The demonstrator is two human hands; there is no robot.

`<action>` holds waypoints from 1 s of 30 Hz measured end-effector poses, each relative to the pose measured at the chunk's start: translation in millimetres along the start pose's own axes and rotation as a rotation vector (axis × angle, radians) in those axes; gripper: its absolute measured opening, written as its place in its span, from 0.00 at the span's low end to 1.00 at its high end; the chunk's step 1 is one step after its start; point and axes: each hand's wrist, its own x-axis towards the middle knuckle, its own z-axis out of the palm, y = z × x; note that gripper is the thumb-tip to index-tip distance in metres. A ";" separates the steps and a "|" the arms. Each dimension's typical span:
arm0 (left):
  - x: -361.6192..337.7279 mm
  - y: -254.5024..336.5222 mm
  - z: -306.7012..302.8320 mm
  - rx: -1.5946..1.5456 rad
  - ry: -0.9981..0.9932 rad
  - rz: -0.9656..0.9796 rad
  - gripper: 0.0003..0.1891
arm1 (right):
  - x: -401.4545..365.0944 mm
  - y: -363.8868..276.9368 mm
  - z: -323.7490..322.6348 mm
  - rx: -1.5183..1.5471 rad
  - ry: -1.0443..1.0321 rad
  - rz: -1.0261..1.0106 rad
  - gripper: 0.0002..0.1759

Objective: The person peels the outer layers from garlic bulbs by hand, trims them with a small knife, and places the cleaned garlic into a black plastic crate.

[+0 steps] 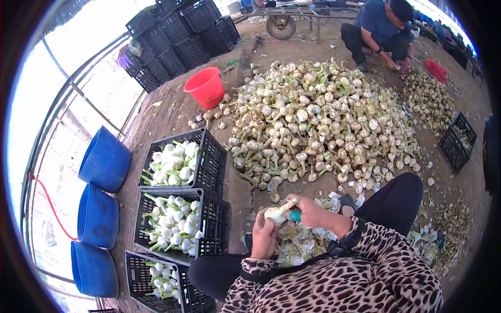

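Over my lap, my left hand (265, 236) has its fingers closed round a garlic bulb (273, 214), which is pale with its stem pointing up to the right. My right hand (313, 213) is closed at the stem side of the same bulb. A small green band or cover (295, 216) shows at the right thumb, against the bulb; I cannot tell whether it is tape or a tool's handle. Below both hands lies a litter of peeled garlic skins (300, 245). Just ahead, a large heap of unpeeled garlic (318, 125) spreads over the ground.
At left stand black crates of cleaned white garlic (211, 172), with blue tubs (98, 216) beyond. A red bucket (204, 88) sits by the heap, near stacked black crates (177, 39). Another person (381, 31) crouches at the far right near a smaller garlic pile (428, 101).
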 end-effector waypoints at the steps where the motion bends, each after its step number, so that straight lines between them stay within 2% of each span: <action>1: 1.0 0.0 0.4 -0.041 0.003 -0.016 0.17 | -1.3 -5.2 -1.6 -0.013 -0.027 0.031 0.14; 4: 1.7 2.8 5.9 -0.208 0.014 -0.176 0.25 | -3.6 -13.5 -3.0 -0.070 -0.055 0.047 0.13; 7: 8.2 -3.0 -6.1 -0.351 -0.165 -0.226 0.28 | -2.4 -7.8 -6.6 0.021 -0.099 0.009 0.14; 10: 14.7 -6.0 -10.0 -0.498 -0.215 -0.359 0.28 | -5.8 -10.0 -6.4 0.057 -0.071 0.012 0.14; 13: 16.1 -5.6 -3.9 -0.384 -0.151 -0.365 0.30 | -8.7 -7.0 -6.4 0.204 -0.003 0.103 0.13; 16: 8.4 -6.4 18.0 -0.068 -0.035 -0.190 0.27 | -4.7 5.7 -5.2 -0.131 0.189 -0.049 0.13; 19: 8.2 -10.9 1.9 0.113 -0.107 -0.101 0.25 | -15.6 -16.2 -1.6 -0.042 0.137 0.051 0.12; 20: 10.9 -11.5 -2.3 -0.004 -0.155 -0.109 0.25 | -13.2 -11.6 -7.5 0.143 0.048 0.069 0.11; 23: 9.0 -12.1 4.8 -0.239 -0.150 -0.158 0.22 | -18.7 -17.0 -12.0 0.655 0.023 0.119 0.10; 24: 8.5 -12.7 3.9 -0.316 -0.168 -0.176 0.25 | -18.0 -10.0 -14.1 0.726 -0.022 0.068 0.10; 27: 7.7 -7.7 4.6 -0.291 -0.269 -0.096 0.29 | -15.3 -1.2 -9.3 1.094 0.136 0.112 0.10; 28: 8.6 -6.6 1.0 -0.269 -0.240 -0.121 0.33 | -13.5 -3.9 -10.1 1.165 0.174 0.096 0.10; 30: 6.8 -11.7 -2.7 -0.300 -0.289 -0.102 0.32 | -7.6 7.1 -25.1 1.378 0.160 -0.007 0.10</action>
